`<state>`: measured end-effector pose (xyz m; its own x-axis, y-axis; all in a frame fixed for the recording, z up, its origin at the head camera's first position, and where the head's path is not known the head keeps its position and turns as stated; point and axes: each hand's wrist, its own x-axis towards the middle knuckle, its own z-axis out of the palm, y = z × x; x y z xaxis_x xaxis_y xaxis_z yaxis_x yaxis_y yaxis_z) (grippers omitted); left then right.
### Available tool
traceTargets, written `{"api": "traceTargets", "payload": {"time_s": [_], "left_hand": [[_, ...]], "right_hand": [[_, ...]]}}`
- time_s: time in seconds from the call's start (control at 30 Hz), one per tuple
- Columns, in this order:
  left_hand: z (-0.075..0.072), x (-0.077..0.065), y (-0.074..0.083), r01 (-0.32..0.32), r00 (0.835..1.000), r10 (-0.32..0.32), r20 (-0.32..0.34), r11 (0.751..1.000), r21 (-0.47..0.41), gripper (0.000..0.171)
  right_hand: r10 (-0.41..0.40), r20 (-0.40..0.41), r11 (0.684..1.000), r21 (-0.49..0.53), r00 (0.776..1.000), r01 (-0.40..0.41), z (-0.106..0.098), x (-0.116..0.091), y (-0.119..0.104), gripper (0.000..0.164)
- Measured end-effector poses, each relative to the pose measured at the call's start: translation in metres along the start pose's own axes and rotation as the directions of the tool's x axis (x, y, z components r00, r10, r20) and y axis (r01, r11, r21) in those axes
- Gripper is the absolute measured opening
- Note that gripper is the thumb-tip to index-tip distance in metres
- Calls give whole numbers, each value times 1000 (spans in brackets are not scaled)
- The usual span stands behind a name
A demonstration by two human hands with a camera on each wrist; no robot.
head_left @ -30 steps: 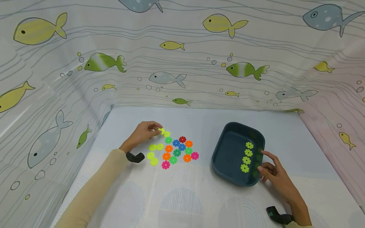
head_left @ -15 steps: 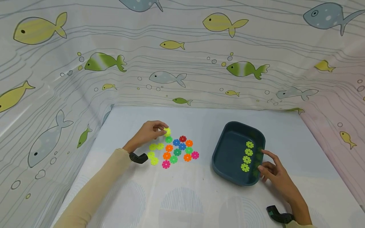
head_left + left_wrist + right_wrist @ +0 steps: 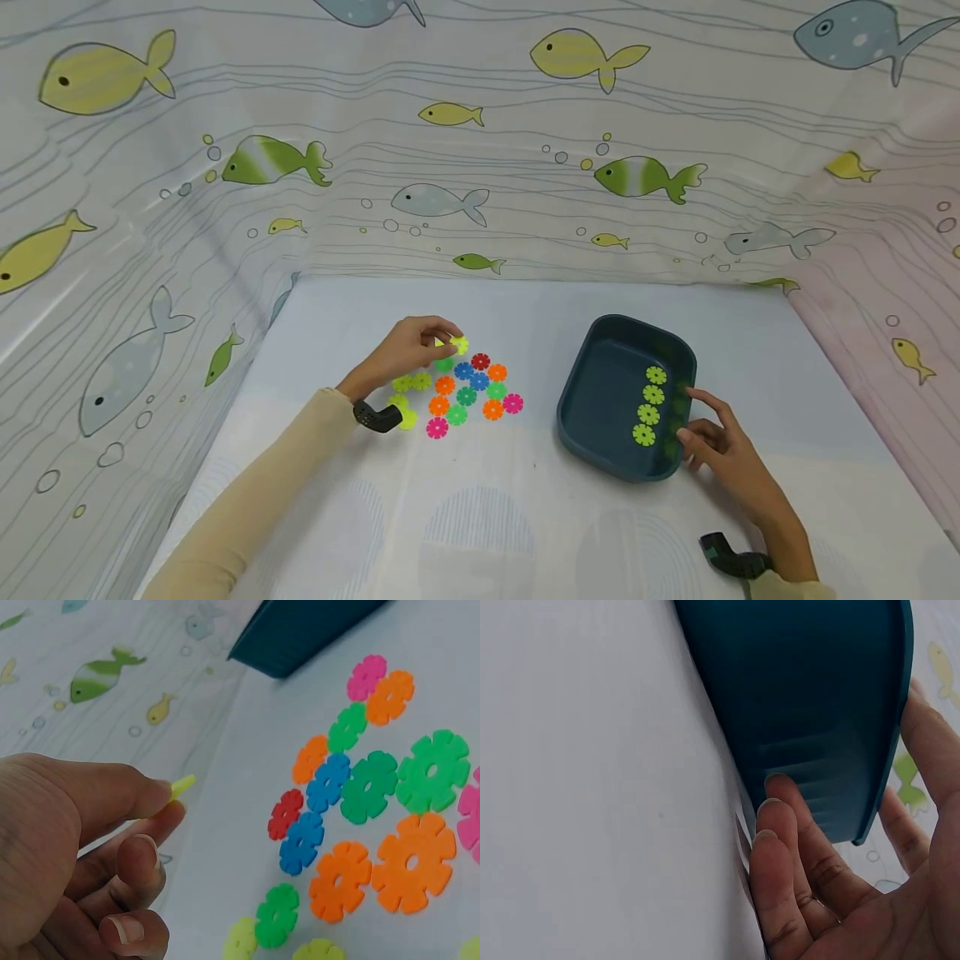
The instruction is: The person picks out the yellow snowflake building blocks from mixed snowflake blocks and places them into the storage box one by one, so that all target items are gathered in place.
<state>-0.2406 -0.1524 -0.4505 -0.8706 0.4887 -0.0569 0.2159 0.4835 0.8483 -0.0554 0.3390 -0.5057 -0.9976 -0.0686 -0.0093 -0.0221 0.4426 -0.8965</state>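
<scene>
My left hand (image 3: pixel 405 348) pinches a yellow snowflake building disc (image 3: pixel 461 342) between thumb and forefinger, above the far side of the loose discs. In the left wrist view the yellow disc (image 3: pixel 184 785) appears edge-on at my fingertips, off the table. Below it lie flat snowflake discs: orange (image 3: pixel 438 406), blue (image 3: pixel 479 381), green (image 3: pixel 467 396), pink (image 3: pixel 437 427), red (image 3: pixel 480 361) and yellow. My right hand (image 3: pixel 723 454) holds the right rim of a dark blue plastic tray (image 3: pixel 592 408). Curled fingers (image 3: pixel 774 862) meet its outer wall in the right wrist view.
Inside the tray, several yellow discs (image 3: pixel 648 414) stand in a row along the right side. The white table (image 3: pixel 510 517) is backed by fish-patterned curtains (image 3: pixel 337 117). Each wrist wears a black camera band (image 3: pixel 378 416).
My left hand has lifted the yellow disc from the far-left edge of the group and shifted right with it. My right hand stays at the tray rim.
</scene>
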Motion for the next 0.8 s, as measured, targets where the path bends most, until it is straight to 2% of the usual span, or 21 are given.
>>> {"api": "traceTargets", "payload": {"time_s": [0.2,0.47,0.8], "left_hand": [[8,3,6,-36,999,36,20,999,-8,23],[16,7,13,-96,995,95,27,994,47,20],[27,12,28,-148,986,146,79,989,21,18]], "right_hand": [[-2,-2,1000,-9,1000,2,0,0,0,68],[5,2,1000,6,1000,-5,0,0,-1,69],[16,-5,1000,-2,1000,-16,0,-1,-2,68]]}}
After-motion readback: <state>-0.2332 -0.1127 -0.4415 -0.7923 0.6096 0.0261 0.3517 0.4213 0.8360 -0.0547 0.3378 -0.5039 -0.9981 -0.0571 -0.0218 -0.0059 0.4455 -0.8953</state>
